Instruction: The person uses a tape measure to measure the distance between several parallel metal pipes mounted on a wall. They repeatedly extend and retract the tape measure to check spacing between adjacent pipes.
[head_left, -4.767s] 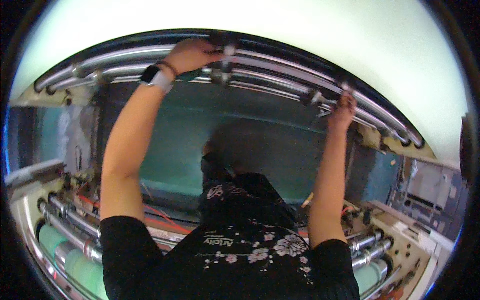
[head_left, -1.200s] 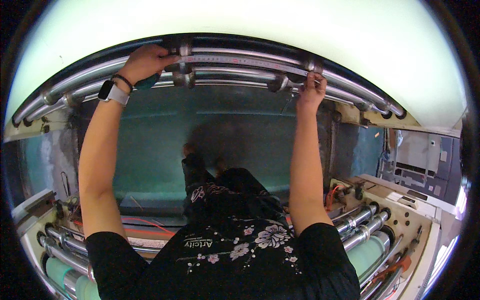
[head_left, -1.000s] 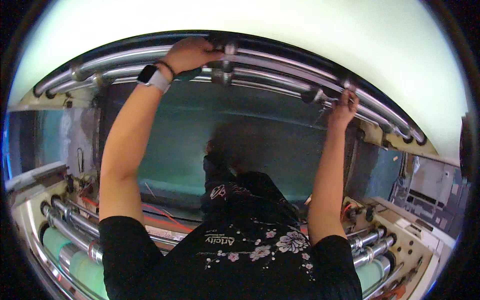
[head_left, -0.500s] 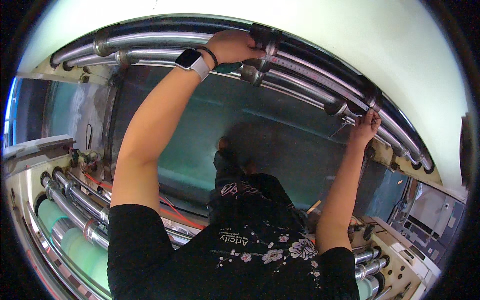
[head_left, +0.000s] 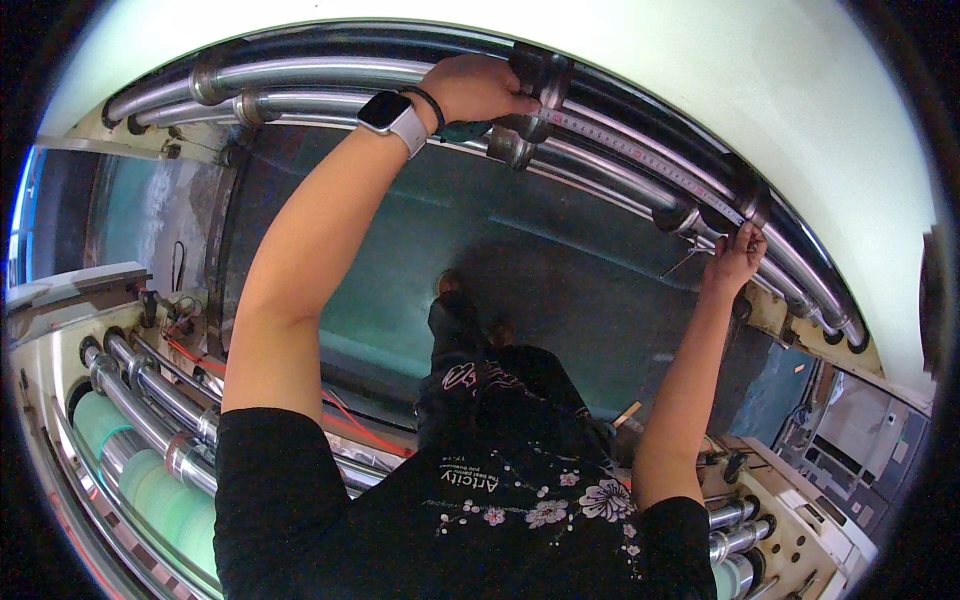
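Observation:
A thin pale measuring tape (head_left: 700,191) with red marks is stretched along a shiny metal bar (head_left: 320,72), between two dark collars. My left hand (head_left: 478,92) is closed around the tape's left end, by the left collar (head_left: 545,75). A dark green object (head_left: 466,131) shows beneath that palm; whether it is the tape's case I cannot tell. My right hand (head_left: 738,258) pinches the tape's other end between thumb and fingers, just below the right collar (head_left: 757,205). A watch and a dark bracelet are on my left wrist.
A second metal bar (head_left: 590,165) with collars runs below the first. A large white curved panel (head_left: 760,80) rises beyond them. Behind me at lower left stand more rollers, a pale green cylinder (head_left: 165,495) and an orange-red hose (head_left: 365,432). A thin metal rod (head_left: 680,263) juts out near my right hand.
The view has shifted slightly. Both hands keep their holds at the two ends of the tape, which stays stretched along the bar.

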